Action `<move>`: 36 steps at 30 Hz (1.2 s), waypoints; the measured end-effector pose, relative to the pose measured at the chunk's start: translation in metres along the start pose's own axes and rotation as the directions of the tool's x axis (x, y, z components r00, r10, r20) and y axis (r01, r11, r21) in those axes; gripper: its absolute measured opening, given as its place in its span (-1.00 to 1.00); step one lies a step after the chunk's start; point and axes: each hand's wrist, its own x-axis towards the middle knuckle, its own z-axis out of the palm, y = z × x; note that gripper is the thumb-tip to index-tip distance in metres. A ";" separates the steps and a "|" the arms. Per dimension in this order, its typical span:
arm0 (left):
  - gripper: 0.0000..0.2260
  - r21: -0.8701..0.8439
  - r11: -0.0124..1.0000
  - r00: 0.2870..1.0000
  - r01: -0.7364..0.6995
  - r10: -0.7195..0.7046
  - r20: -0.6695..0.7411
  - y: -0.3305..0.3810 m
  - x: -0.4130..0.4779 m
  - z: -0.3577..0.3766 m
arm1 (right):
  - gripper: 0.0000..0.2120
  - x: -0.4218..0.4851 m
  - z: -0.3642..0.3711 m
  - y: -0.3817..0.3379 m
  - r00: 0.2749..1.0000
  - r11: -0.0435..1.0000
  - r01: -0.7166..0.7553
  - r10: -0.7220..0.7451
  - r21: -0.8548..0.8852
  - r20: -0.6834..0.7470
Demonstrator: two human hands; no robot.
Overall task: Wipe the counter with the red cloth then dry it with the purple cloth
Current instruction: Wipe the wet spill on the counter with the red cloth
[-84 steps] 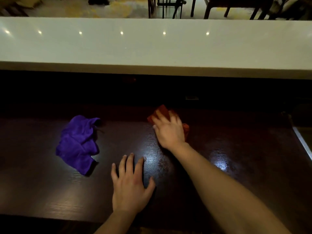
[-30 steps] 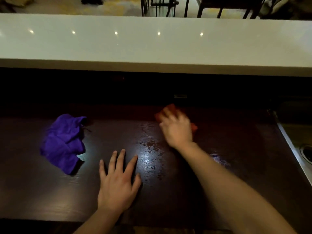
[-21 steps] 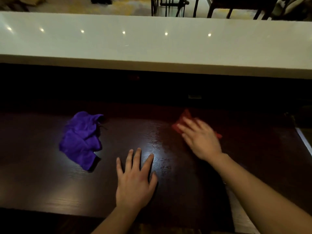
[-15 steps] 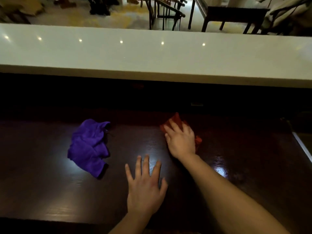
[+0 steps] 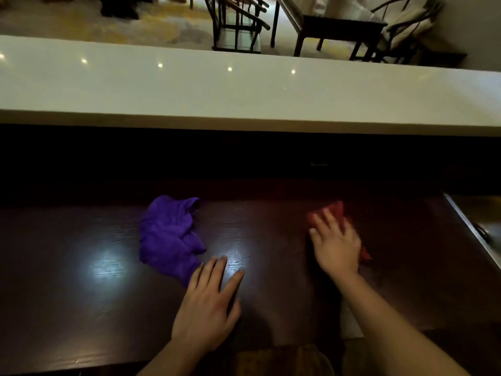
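The dark wooden counter stretches across the lower half of the head view. My right hand presses flat on the red cloth, which shows only past the fingertips and at the hand's right side. A crumpled purple cloth lies on the counter left of centre. My left hand rests flat on the wood with fingers spread, its fingertips just right of the purple cloth's lower edge, holding nothing.
A raised white ledge runs along the back of the counter. A metal sink edge borders the counter at the right. Dark chairs and a table stand on the floor beyond.
My right hand has slid the red cloth to the right, toward the sink side. My left hand stays flat on the counter, now close to the purple cloth.
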 end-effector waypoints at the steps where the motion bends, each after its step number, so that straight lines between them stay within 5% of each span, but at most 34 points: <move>1: -0.50 -0.011 1.000 1.000 0.004 -0.004 -0.002 -0.001 0.000 0.000 | -0.60 -0.013 0.004 -0.022 0.994 0.994 0.105 -0.105 0.007 -0.019; 5: -0.44 -0.070 0.997 0.999 0.019 -0.021 -0.026 -0.004 -0.003 0.002 | -0.56 -0.097 0.021 -0.078 0.843 0.843 0.536 -0.537 0.040 0.014; 9: -0.43 -0.065 0.998 0.998 0.018 -0.022 -0.062 -0.003 0.000 0.003 | -0.59 -0.080 0.018 -0.072 0.718 0.720 0.691 -0.694 0.054 0.061; 16: -0.51 -0.052 0.999 0.995 0.003 -0.008 -0.095 -0.002 0.000 0.005 | -0.59 0.042 0.014 -0.117 0.931 0.935 0.340 -0.350 0.100 0.106; 23: -0.51 -0.071 0.997 0.997 0.029 -0.034 -0.068 -0.004 -0.001 0.006 | -0.59 -0.062 0.008 0.040 0.814 0.817 0.573 -0.576 0.065 0.075; 27: -0.51 -0.061 0.998 0.998 0.035 -0.038 -0.058 -0.003 0.000 0.006 | -0.61 -0.054 -0.015 0.154 0.986 0.988 0.154 -0.152 -0.019 0.063; 31: -0.51 -0.047 0.997 0.997 0.056 -0.058 -0.052 0.000 0.000 0.004 | -0.55 -0.014 -0.013 0.127 0.982 0.982 -0.189 0.189 -0.008 0.010; 36: -0.51 -0.031 0.998 0.997 0.061 -0.063 -0.054 0.003 0.000 0.002 | -0.59 -0.064 0.004 0.031 0.976 0.975 0.218 -0.219 -0.047 -0.011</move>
